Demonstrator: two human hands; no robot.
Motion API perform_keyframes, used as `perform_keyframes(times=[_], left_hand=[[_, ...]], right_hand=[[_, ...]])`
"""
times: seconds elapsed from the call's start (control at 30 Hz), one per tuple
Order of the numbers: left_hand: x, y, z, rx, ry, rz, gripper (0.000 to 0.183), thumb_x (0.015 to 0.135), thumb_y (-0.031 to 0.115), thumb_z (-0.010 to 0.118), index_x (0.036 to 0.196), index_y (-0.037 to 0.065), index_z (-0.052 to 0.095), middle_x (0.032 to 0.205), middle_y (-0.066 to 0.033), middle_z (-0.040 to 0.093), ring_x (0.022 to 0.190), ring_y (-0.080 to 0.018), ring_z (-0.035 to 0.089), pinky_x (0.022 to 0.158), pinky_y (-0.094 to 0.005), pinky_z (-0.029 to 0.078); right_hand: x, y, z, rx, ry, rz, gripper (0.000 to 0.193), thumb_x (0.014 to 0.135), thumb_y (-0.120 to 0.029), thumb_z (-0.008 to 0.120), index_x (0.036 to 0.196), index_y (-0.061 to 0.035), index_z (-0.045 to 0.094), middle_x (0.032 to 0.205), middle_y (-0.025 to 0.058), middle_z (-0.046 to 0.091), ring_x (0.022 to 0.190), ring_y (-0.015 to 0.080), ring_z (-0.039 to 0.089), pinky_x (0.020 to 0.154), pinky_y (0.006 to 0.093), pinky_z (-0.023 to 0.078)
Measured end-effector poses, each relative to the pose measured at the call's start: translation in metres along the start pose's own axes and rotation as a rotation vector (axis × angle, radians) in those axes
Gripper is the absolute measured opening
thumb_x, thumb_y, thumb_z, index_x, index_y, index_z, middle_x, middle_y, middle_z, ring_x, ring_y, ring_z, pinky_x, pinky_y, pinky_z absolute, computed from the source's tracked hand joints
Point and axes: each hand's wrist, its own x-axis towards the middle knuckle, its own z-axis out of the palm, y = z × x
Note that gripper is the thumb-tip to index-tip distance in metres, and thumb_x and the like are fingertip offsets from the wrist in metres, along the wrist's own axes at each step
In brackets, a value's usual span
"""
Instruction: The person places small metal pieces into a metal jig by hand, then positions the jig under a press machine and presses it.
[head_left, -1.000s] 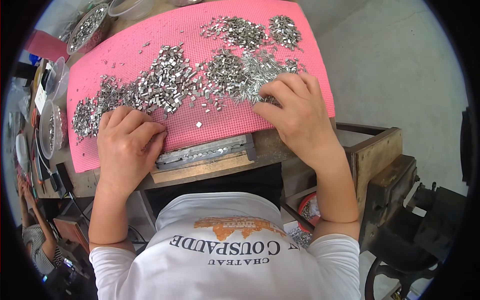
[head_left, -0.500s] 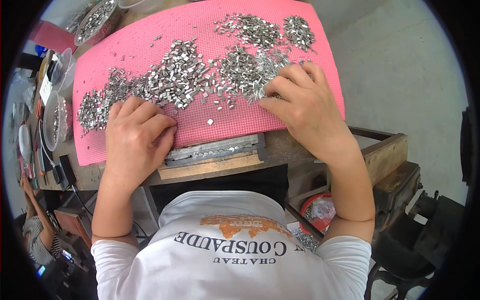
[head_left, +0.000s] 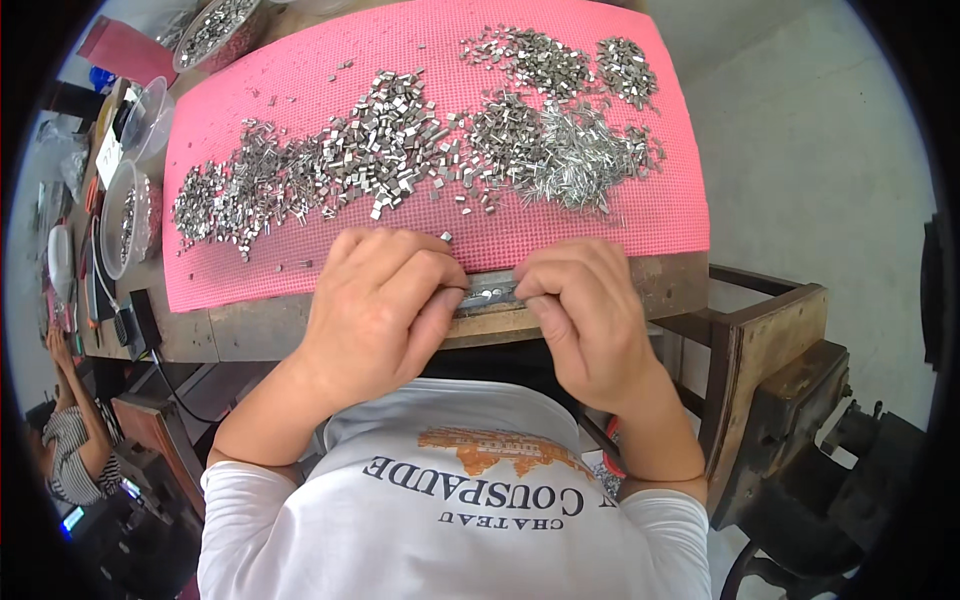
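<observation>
A dark metal fixture (head_left: 492,281) with a long groove lies along the front edge of the table, and small shiny pieces show in the groove. My left hand (head_left: 385,300) rests at its left part, thumb and fingers pinched together. At its right part my right hand (head_left: 585,315) is closed the same way. Whatever either hand pinches is hidden or too small to name. Just beyond the fixture, a single small metal block (head_left: 446,237) lies on the pink mat (head_left: 330,265). Behind it are a heap of small metal blocks (head_left: 385,140) and a heap of thin metal pins (head_left: 580,165).
More small metal pieces form heaps at the mat's left (head_left: 210,205) and far right (head_left: 627,72). Clear plastic tubs (head_left: 112,220) stand along the left side. A wooden frame (head_left: 765,350) and dark machine (head_left: 850,480) are at right. Another person (head_left: 75,450) sits far left.
Both hands have come together over the fixture. My right hand has left the pin heap, moving nearer; my left has moved right, away from the mat's left heaps. The view has shifted slightly.
</observation>
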Motion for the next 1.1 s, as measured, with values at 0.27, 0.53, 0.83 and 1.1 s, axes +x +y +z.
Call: perform_keyframes(times=[0.27,0.53,0.83,1.1], left_hand=[[0.001,0.003,0.008,0.036,0.001,0.015,0.014,0.081,0.006,0.076,0.093,0.009,0.068,0.092,-0.0025,0.068,0.083,-0.0227,0.063,0.078,-0.0379,0.042],[0.001,0.005,0.009,0.065,0.002,0.001,0.015,0.081,0.007,0.076,0.092,0.010,0.066,0.089,-0.0026,0.066,0.080,-0.0232,0.062,0.078,-0.0385,0.042],[0.001,0.015,0.009,0.263,-0.031,0.048,0.017,0.079,0.010,0.078,0.090,0.012,0.066,0.089,-0.0011,0.065,0.077,-0.0210,0.061,0.076,-0.0387,0.042],[-0.005,0.012,0.011,0.132,0.108,0.012,0.018,0.074,0.008,0.083,0.090,0.012,0.077,0.090,0.0013,0.072,0.075,-0.0167,0.065,0.072,-0.0350,0.043]], right_hand=[[-0.003,0.001,0.019,-0.040,0.092,-0.001,0.017,0.087,0.004,0.068,0.101,-0.0034,0.063,0.102,0.0109,0.068,0.092,0.0309,0.063,0.084,0.0415,0.049],[-0.001,0.002,0.019,-0.075,0.054,-0.019,0.022,0.080,0.002,0.073,0.099,-0.0050,0.064,0.101,0.0082,0.064,0.093,0.0286,0.060,0.083,0.0416,0.048],[0.002,0.000,0.025,-0.326,0.078,-0.168,0.023,0.079,-0.005,0.069,0.101,-0.0007,0.066,0.099,0.0095,0.063,0.090,0.0250,0.061,0.077,0.0382,0.046],[0.000,-0.001,0.027,-0.357,0.097,-0.212,0.022,0.080,-0.008,0.069,0.100,0.0005,0.068,0.099,0.0096,0.064,0.091,0.0252,0.062,0.078,0.0396,0.046]])
